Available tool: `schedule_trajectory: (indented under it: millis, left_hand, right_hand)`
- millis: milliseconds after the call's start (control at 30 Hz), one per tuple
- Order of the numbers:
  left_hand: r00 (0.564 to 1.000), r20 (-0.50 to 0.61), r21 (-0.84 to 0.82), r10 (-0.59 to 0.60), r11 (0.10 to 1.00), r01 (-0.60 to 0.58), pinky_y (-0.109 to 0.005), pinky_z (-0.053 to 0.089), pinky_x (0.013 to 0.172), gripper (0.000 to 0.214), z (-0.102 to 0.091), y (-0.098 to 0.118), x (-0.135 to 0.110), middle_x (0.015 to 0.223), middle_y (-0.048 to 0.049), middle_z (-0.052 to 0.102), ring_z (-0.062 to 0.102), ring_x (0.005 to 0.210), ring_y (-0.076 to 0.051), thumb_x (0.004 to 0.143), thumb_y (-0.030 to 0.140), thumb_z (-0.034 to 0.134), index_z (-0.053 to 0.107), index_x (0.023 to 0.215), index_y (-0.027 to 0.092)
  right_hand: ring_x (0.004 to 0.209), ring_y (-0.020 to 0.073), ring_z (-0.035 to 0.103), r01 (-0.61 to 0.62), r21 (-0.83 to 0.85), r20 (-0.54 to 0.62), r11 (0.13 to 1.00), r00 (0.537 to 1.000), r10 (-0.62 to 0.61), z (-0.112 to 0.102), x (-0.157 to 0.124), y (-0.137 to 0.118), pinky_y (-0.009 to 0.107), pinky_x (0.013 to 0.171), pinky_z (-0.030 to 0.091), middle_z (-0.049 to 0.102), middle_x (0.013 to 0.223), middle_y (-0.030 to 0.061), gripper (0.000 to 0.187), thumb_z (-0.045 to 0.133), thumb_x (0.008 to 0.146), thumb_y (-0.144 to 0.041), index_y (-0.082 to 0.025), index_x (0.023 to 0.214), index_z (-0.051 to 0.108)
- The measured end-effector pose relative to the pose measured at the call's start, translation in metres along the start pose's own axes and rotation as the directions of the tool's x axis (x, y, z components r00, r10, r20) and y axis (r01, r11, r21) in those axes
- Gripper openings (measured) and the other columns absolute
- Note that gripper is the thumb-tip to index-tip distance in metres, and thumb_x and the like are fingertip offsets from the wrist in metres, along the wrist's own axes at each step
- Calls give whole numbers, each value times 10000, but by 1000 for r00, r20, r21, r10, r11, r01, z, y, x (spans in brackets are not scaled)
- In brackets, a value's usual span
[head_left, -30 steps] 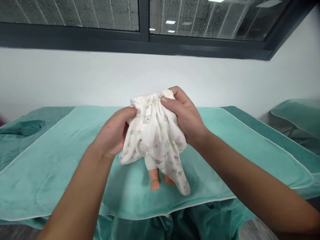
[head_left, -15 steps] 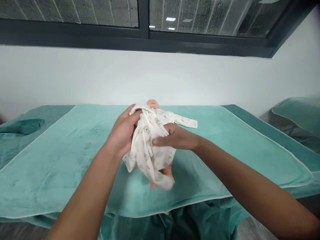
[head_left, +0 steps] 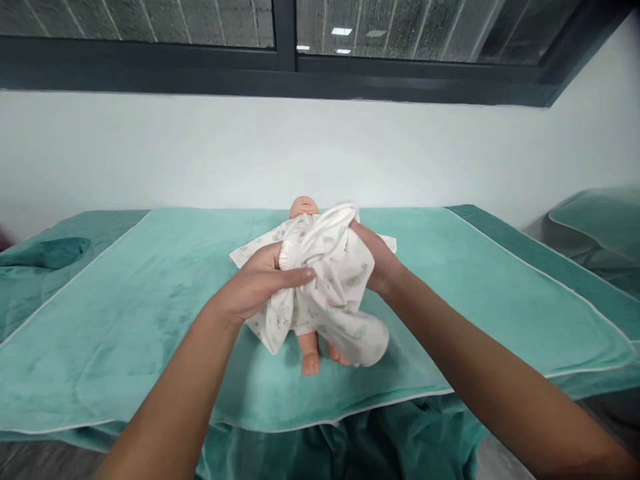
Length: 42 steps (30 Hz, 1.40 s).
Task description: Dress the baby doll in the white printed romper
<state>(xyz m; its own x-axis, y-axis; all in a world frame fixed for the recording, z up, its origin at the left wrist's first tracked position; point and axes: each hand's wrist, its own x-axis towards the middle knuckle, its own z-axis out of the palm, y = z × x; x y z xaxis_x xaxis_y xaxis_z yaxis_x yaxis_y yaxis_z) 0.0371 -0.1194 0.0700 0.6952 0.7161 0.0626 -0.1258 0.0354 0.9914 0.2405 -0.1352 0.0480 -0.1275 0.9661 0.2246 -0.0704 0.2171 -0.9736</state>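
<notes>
Plain white wall [head_left: 150, 150] across the middle of the frame, with a chunky dark window frame [head_left: 287, 77] along the top and what look like water drops on the glass [head_left: 145, 20]. Below that there's a big teal cover [head_left: 140, 313] with pale piping, and a matching teal pillow [head_left: 600, 223] sits over at the right edge. Darker teal fabric [head_left: 300, 453] bunches up at bottom center, with a bit of grey floor [head_left: 500, 460] next to it.

So the main thing is a pair of white printed baby pants [head_left: 345, 267], held up dead center, right in front of a doll [head_left: 303, 205] lying on the cover. The doll's head pokes out above the cloth and its bare feet show below. It's got a white printed shirt [head_left: 253, 248] on, sleeves spread out to both sides.

Left hand [head_left: 260, 277] is gripping the gathered edge, thumb laid across the front of the fabric. Right hand [head_left: 377, 257] is up against the other side, but its fingers are hidden by the cloth, so I can't tell how they're closed. One pant leg hangs down toward lower center, a bit blurry, by the doll's feet.
</notes>
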Motion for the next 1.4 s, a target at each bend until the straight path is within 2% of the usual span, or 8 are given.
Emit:
schedule_trajectory:
  millis: [200, 367, 567, 767, 833, 967, 1133, 1400]
  left_hand:
    - [967, -253, -153, 22, 986, -63, -294, 530, 631, 462, 10, -16, 11, 914, -74, 740, 703, 806, -259, 690, 314, 770, 653, 1109, 160]
    - [961, -265, -101, -76, 994, 50, -305, 537, 690, 499, 11, -25, 12, 962, -67, 742, 700, 820, -238, 766, 397, 735, 613, 1203, 188]
    - [975, 102, 97, -200, 977, 190, -303, 535, 728, 439, -3, -27, 8, 1008, -88, 736, 686, 934, -267, 705, 355, 806, 686, 1081, 163]
    - [941, -334, -229, 44, 965, -126, -343, 548, 780, 513, 9, -38, 18, 1068, -94, 728, 695, 929, -273, 692, 321, 793, 639, 1155, 161]
    - [934, -356, -265, 29, 955, -130, -356, 551, 771, 538, 16, -39, 17, 1031, -89, 732, 700, 897, -274, 697, 319, 783, 618, 1185, 164]
    - [950, -281, -244, -138, 967, 68, -355, 549, 743, 524, 27, -35, -2, 1027, -82, 726, 699, 855, -257, 755, 327, 740, 581, 1237, 197]
    - [913, -117, 43, -392, 916, 399, -387, 525, 820, 354, 36, -42, -38, 1076, -65, 705, 673, 948, -263, 847, 358, 613, 600, 1178, 234]
    - [925, -6, 621, -381, 724, 302, -363, 474, 818, 291, 51, -57, -46, 1071, -69, 692, 620, 996, -273, 880, 388, 468, 640, 1052, 229]
  right_hand:
    - [856, 212, 674, -280, -9, 432, 960, 865, 256, -5, -26, 10, 329, 755, 526, 725, 940, 59, 391, 798, 701, -435, -159, 966, 719]
    - [922, 227, 670, -206, 256, 117, 944, 976, 182, -3, -22, 7, 352, 840, 518, 731, 971, 48, 260, 714, 773, -360, -185, 965, 713]
    - [940, 236, 652, -102, 467, -56, 878, 988, 145, -5, -11, 17, 340, 825, 514, 727, 868, 19, 199, 612, 809, -365, -202, 879, 702]
    - [888, 220, 669, -286, 229, 180, 930, 952, 248, -6, -28, 28, 329, 791, 522, 734, 974, 57, 359, 723, 785, -414, -172, 1050, 712]
    - [894, 223, 676, -348, 120, 278, 930, 911, 305, -4, -36, 24, 333, 790, 529, 734, 997, 73, 372, 769, 757, -354, -161, 1070, 714]
    - [923, 228, 687, -411, 279, 182, 868, 910, 372, 2, -62, 16, 355, 818, 538, 727, 1071, 89, 389, 743, 794, -321, -187, 1156, 691]
    - [960, 247, 688, -499, 407, 97, 765, 857, 506, 8, -122, 41, 401, 906, 511, 715, 1127, 115, 408, 721, 814, -288, -181, 1204, 675]
    - [1040, 290, 660, -419, 526, -124, 740, 823, 555, 47, -183, 96, 449, 948, 469, 710, 1138, 123, 439, 682, 826, -378, -181, 1218, 657]
